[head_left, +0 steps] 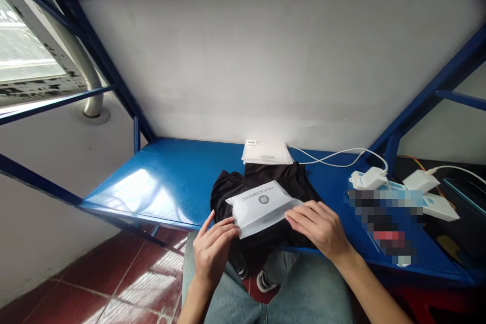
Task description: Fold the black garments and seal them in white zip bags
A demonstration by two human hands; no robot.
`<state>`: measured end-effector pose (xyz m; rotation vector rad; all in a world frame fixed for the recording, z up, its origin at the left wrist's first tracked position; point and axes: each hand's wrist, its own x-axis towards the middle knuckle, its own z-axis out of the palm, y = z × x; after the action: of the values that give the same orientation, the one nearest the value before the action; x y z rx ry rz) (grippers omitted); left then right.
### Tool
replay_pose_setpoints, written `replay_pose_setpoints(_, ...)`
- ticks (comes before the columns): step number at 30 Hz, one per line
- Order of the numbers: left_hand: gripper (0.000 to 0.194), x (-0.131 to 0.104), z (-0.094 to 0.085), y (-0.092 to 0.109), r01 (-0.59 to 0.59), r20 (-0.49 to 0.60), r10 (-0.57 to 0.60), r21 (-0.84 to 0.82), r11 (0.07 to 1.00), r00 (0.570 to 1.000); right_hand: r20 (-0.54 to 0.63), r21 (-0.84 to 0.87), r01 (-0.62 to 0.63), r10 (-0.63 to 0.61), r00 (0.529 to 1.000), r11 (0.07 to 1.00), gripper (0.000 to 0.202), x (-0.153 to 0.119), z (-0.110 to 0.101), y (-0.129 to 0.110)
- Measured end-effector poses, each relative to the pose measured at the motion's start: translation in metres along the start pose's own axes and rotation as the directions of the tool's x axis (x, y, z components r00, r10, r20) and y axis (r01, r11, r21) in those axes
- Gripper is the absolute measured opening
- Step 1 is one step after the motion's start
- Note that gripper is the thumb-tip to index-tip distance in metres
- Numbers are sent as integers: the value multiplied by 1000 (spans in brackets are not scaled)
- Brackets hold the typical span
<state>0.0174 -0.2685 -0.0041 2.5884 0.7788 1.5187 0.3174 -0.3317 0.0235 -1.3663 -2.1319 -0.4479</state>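
A flat white plastic pouch (258,206) with a round logo and upside-down lettering is held tilted above a black garment (304,182). My left hand (214,248) has its fingers at the pouch's lower left corner, with the index finger sticking out apart from the others. At the pouch's right corner, my right hand (317,228) pinches the edge between thumb and fingers. The garment lies spread on the blue shelf (182,167) and hangs a little over its front edge.
More white pouches (266,153) lie behind the garment against the wall. A white cable runs right to a power strip (402,192) with plugged-in adapters. Blue metal posts (417,96) frame the shelf. A blurred-out item (387,228) lies at the right.
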Motion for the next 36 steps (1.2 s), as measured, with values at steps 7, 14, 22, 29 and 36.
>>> replay_pose_setpoints(7,28,-3,10,-4,139,-93,-134,42,989,987,-90,-79,8,-15,996,997,20,-25,-17,3)
replay_pose_setpoints(14,24,-9,3,-15,237,-31,-240,-65,969,970,-54,-35,-104,102,993,994,11,-46,-22,13)
replay_pose_setpoints(22,44,44,21,3,264,244,-257,3,965,935,99,193,-349,335,937,917,49,17,2,-7)
replay_pose_setpoints(29,55,42,79,17,184,433,-360,398,899,826,402,24,-464,416,816,886,62,24,62,-23)
replay_pose_setpoints(36,56,33,75,13,227,452,-379,356,906,808,486,32,-508,431,760,861,62,11,65,-17)
